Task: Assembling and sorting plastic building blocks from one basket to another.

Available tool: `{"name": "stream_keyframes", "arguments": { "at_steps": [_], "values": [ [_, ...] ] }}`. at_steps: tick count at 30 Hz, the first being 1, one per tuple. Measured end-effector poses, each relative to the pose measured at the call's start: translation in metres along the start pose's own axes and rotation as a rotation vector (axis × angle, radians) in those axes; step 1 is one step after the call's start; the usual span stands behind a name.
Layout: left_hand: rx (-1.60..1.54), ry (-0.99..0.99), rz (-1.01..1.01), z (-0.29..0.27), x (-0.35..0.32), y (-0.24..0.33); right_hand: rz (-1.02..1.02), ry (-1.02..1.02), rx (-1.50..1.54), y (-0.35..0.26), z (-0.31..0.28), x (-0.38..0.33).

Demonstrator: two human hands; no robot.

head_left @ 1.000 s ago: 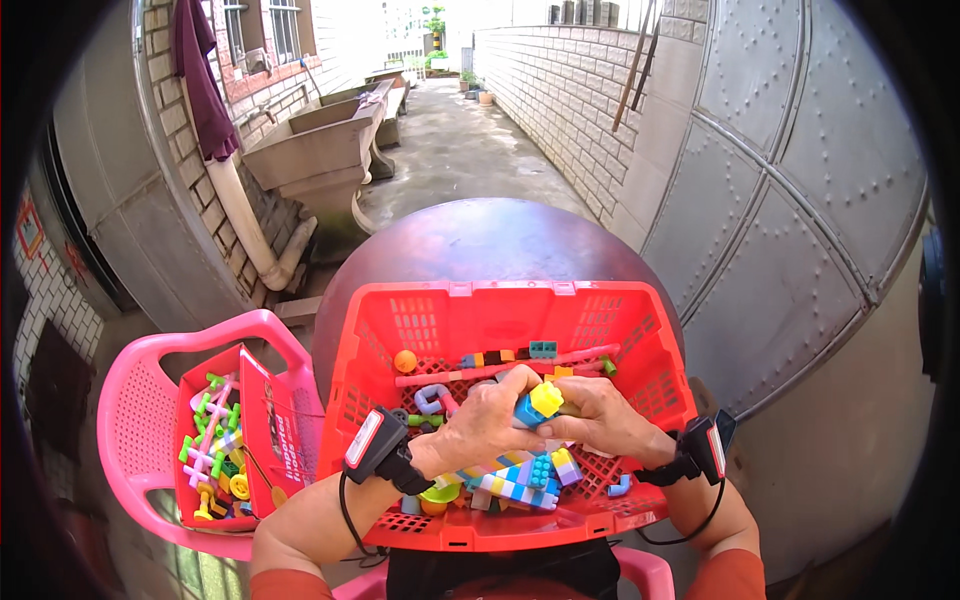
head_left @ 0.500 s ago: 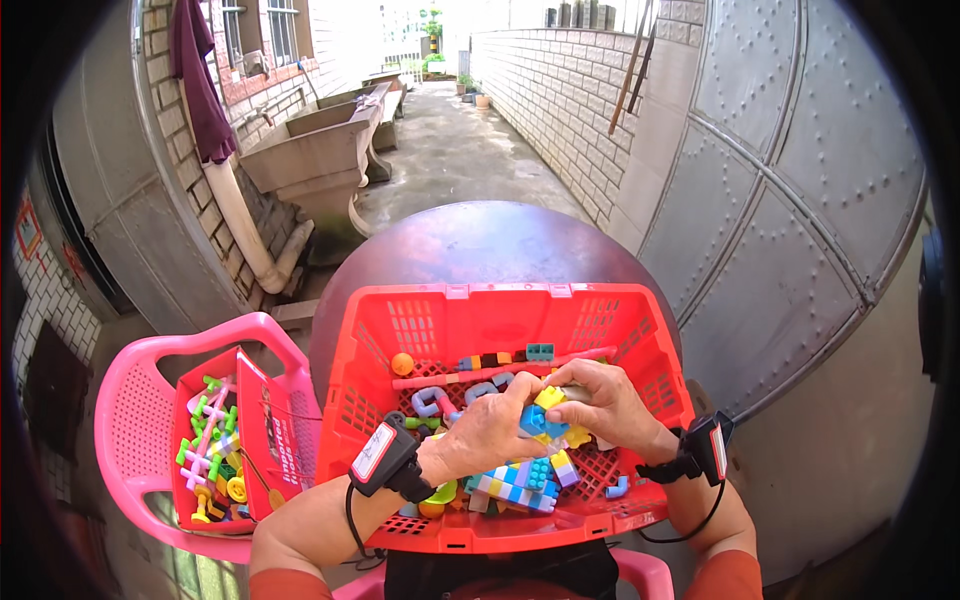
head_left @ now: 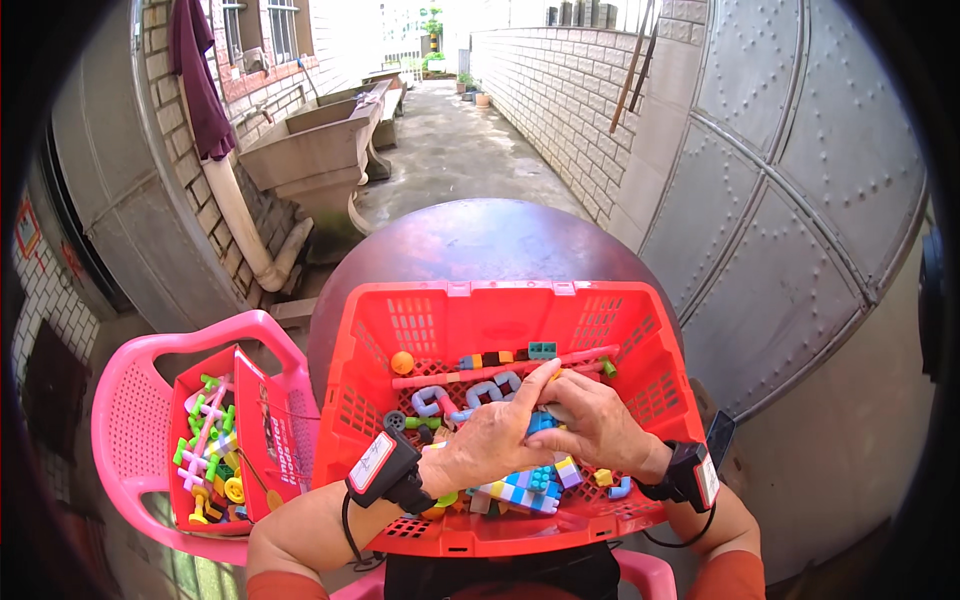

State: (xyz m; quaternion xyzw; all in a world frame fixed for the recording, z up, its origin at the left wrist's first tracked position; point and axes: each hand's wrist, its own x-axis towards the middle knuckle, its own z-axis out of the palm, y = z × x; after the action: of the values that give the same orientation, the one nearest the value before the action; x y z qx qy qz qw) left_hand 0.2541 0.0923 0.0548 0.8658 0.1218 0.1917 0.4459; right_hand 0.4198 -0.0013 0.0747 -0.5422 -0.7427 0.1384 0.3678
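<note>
Over the red plastic basket (head_left: 505, 291), both hands meet on a blue toy building block (head_left: 541, 421). My left hand (head_left: 485, 437) grips it from the left, index finger stretched along its top. My right hand (head_left: 608, 422) curls around it from the right, hiding most of it. Below them a striped stack of joined blue, white and yellow building blocks (head_left: 515, 494) lies in the basket. A small yellow block (head_left: 603, 477) and a bent blue pipe piece (head_left: 620, 488) lie beside it.
The basket stands on a round dark table (head_left: 490, 235). Inside are a long pink rod (head_left: 430, 381), curved grey-blue pipes (head_left: 431, 402) and an orange ball (head_left: 402, 362). At left, a pink chair (head_left: 125, 405) holds a red box (head_left: 183, 510) of toy pieces. A metal door (head_left: 760, 250) rises at right.
My right hand has turned and closed further over the blue block, covering the yellow pieces seen there before. A yellow block now shows on the basket floor to the right.
</note>
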Motion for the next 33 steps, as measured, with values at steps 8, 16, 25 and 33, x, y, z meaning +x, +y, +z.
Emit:
{"name": "stream_keyframes", "arguments": {
  "at_steps": [8,16,25,33],
  "values": [
    [-0.058,0.008,0.048,-0.005,0.001,0.002,0.438,0.05,0.689,0.01,-0.008,-0.005],
    [-0.147,0.146,0.14,-0.018,0.007,0.003,0.071,0.134,0.085,0.009,-0.015,-0.004],
    [-0.185,0.154,0.202,-0.013,0.004,0.0,0.002,-0.045,0.064,0.006,-0.02,0.001],
    [-0.369,0.114,0.204,0.001,0.021,-0.022,0.189,-0.062,0.347,0.025,-0.013,-0.015]
  ]
}}
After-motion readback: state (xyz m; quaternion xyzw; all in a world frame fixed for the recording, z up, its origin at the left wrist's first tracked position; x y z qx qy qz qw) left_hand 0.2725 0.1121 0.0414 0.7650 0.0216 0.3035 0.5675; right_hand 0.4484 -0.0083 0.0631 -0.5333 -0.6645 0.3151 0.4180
